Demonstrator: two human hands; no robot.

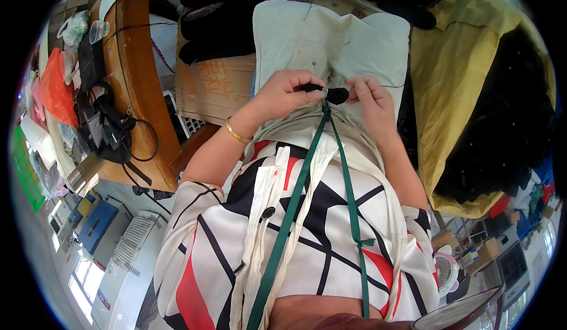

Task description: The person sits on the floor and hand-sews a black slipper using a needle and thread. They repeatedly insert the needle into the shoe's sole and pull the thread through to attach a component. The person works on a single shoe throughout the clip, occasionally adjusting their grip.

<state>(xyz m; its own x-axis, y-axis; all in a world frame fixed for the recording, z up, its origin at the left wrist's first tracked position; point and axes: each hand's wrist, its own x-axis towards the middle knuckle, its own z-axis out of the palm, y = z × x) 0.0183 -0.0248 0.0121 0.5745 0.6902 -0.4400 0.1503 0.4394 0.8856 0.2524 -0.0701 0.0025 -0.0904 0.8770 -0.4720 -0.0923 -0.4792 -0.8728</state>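
Upper centre of frame: my left hand point(283, 93) and right hand point(369, 96) close together, both pinched on small black piece point(336, 95) with thin thread trailing right. I judge fine hand-work: keep pinch firm, piece steady, thread taut, pulls short. Green lanyard point(295, 188) runs down centre, smooth flat webbing. Pale cloth point(331, 40) beneath, soft, creased, flecked. Yellow fabric point(455, 64) at right, dull, folded. Cardboard box point(215, 85) at left, stiff, matte.
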